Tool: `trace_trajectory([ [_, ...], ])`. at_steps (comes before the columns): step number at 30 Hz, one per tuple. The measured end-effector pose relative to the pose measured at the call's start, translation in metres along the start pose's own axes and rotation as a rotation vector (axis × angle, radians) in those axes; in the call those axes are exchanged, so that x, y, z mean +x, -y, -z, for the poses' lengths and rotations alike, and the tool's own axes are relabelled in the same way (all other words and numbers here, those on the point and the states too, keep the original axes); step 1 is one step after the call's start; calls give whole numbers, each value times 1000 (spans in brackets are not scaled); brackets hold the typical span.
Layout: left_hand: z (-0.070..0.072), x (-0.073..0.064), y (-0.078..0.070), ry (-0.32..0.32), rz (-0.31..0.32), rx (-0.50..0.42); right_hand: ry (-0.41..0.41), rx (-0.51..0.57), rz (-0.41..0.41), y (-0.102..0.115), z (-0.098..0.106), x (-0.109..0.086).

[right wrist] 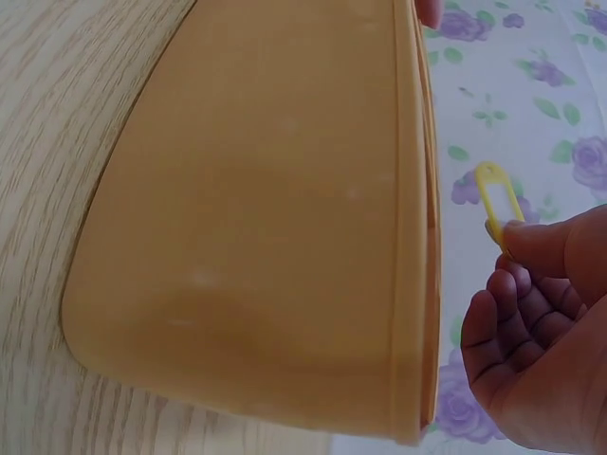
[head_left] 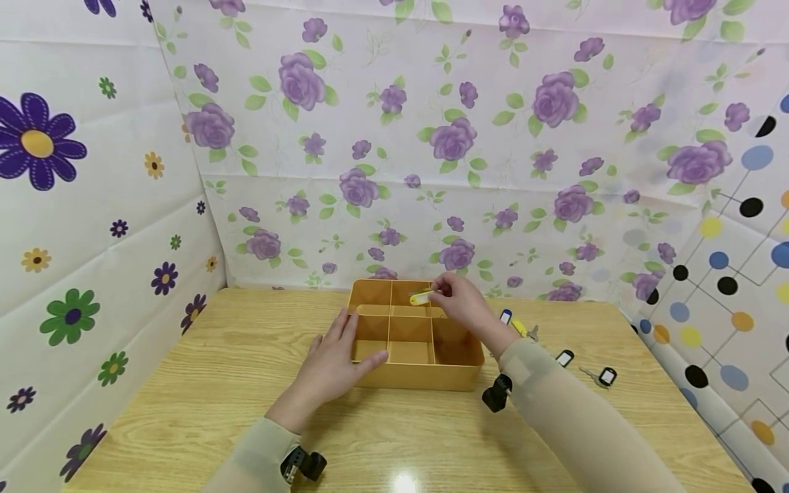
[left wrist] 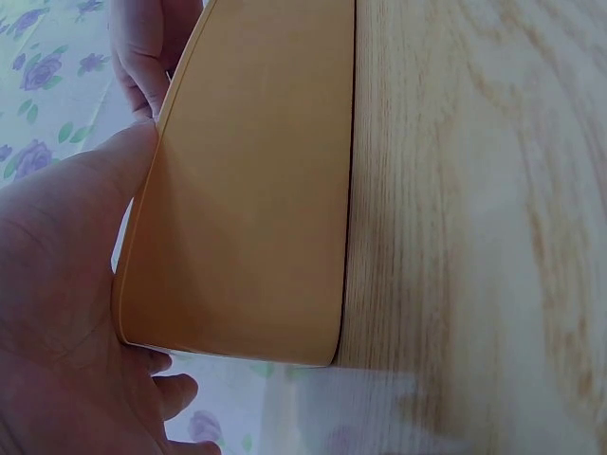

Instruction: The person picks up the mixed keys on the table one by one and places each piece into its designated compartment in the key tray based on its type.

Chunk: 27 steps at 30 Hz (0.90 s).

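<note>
An orange organizer box (head_left: pixel 419 376) with several compartments stands on the table. My left hand (head_left: pixel 333 363) rests on its left front corner, fingers stretched along the left side and thumb over the front rim. Above the back row, my right hand (head_left: pixel 459 299) pinches a yellow key tag (head_left: pixel 420 298) with a white label between thumb and fingers. The right wrist view shows the tag (right wrist: pixel 500 199) held clear of the box wall (right wrist: pixel 256 218). A thin metal piece shows beside the tag in the head view, partly hidden.
Right of the box lie a blue key tag (head_left: pixel 506 316), a yellow key tag (head_left: pixel 520 327) with a key, and two black key tags, one (head_left: pixel 564 357) by the right sleeve and one (head_left: pixel 607 376) farther right. A flowered cloth (head_left: pixel 394 137) hangs behind the table.
</note>
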<state>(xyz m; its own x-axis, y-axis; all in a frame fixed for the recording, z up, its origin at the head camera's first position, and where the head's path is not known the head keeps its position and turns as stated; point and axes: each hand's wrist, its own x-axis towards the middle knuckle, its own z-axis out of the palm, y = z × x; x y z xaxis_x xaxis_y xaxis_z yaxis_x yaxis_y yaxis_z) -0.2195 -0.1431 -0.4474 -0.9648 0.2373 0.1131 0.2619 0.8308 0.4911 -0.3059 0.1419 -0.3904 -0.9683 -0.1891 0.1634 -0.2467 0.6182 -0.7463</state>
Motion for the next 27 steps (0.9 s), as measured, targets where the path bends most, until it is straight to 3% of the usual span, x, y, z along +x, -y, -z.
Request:
trace_trajectory([
  [27,1,-1,-1,-6,-9,-7,39,-51,26,1,-12,2],
])
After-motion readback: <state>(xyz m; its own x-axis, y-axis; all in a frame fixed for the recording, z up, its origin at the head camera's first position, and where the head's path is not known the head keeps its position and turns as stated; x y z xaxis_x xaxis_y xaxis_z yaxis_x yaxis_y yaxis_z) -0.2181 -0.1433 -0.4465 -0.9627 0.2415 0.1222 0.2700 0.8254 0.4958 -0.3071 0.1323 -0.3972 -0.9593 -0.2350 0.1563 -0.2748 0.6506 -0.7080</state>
